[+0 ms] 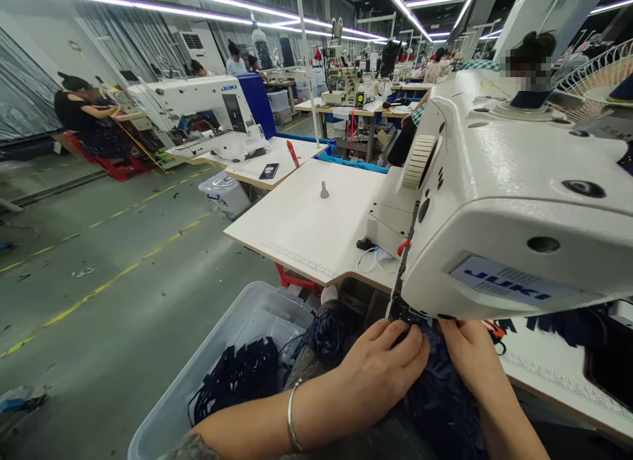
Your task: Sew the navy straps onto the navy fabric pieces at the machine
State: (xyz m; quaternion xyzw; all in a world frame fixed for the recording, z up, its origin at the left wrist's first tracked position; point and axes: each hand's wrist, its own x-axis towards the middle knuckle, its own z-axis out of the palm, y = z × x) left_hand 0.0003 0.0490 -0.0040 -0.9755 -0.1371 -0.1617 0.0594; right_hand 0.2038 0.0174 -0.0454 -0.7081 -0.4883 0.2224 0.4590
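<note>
A bundle of dark navy fabric hangs over my lap and runs up to the needle area of a white sewing machine. On its left side my left hand, with a silver bangle on the wrist, pinches the cloth with curled fingers close under the machine head. My right hand grips the right side of the same cloth; its fingertips are partly hidden by the machine head. The needle and the seam cannot be made out. Near my left forearm lie more gathered navy strips.
A clear plastic bin at lower left holds navy strips. The white machine table has a printed ruler edge and a grey peg. Orange-handled snips lie right of my right hand. Several people sit at other machines.
</note>
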